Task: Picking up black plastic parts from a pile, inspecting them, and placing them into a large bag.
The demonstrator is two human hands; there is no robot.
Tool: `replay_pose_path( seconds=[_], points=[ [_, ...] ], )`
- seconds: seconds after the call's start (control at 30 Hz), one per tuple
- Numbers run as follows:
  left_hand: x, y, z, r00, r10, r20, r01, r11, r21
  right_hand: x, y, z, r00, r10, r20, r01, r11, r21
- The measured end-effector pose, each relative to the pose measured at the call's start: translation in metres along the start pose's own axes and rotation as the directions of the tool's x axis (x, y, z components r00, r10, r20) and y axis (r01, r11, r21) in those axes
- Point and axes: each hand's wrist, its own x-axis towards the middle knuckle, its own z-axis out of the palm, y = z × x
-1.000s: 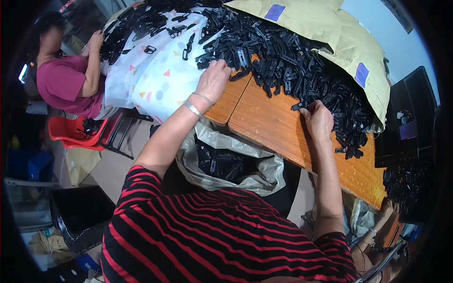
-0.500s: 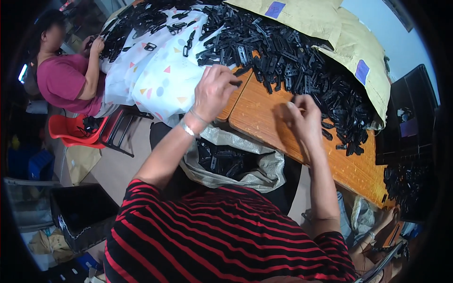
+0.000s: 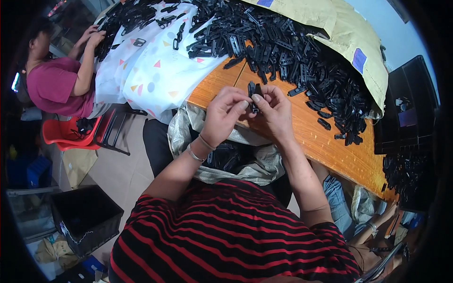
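In front of my chest, over the table's near edge, my two hands meet around a small black plastic part [image 3: 254,89]. My right hand [image 3: 275,113] pinches it between thumb and fingers. From the other side my left hand [image 3: 222,115] grips it too, fingertips pressed together. The fingers cover much of the part, and I cannot tell whether it is one piece or two. Beyond the hands lies a large heap of similar black plastic parts [image 3: 283,52] on the wooden table [image 3: 321,141]. Below my hands an open woven sack [image 3: 178,137] holds more black parts.
Brown paper sacks [image 3: 344,37] lie behind the heap. A patterned white sheet [image 3: 160,70] covers the left side. At left a person in a magenta shirt [image 3: 52,89] handles parts beside a red chair [image 3: 61,134]. A black crate [image 3: 85,219] stands lower left; another person's arm [image 3: 377,221] shows lower right.
My hands were apart over the table; both have come together and nearer to me, now around the black part. The view has shifted slightly. The person at left has both hands raised among the parts.
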Motion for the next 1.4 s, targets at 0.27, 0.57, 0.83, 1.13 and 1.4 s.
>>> replay_pose_path(
  seconds=[0.27,0.57,0.83,1.13,1.4],
  points=[
    [0.008,0.001,-0.007,0.919,-0.373,0.131,0.389,0.793,-0.469,-0.006,-0.002,-0.001,0.998,-0.038,0.055,0.039,0.999,-0.005],
    [0.006,0.0,-0.009,0.941,-0.337,0.011,0.324,0.895,-0.306,-0.012,-0.012,-0.004,0.98,-0.195,-0.036,0.15,0.849,-0.506],
    [0.008,0.004,-0.006,0.959,-0.281,-0.039,0.264,0.934,-0.241,-0.012,-0.016,0.002,0.874,-0.451,0.178,0.379,0.408,-0.83],
    [0.0,0.001,-0.006,0.966,-0.254,-0.043,0.228,0.92,-0.319,-0.012,-0.017,0.005,0.942,-0.313,0.124,0.298,0.603,-0.74],
    [-0.007,0.038,0.007,0.994,-0.01,-0.111,0.031,0.981,0.191,-0.017,-0.019,0.021,0.934,-0.357,0.01,0.291,0.745,-0.6]
  ],
)
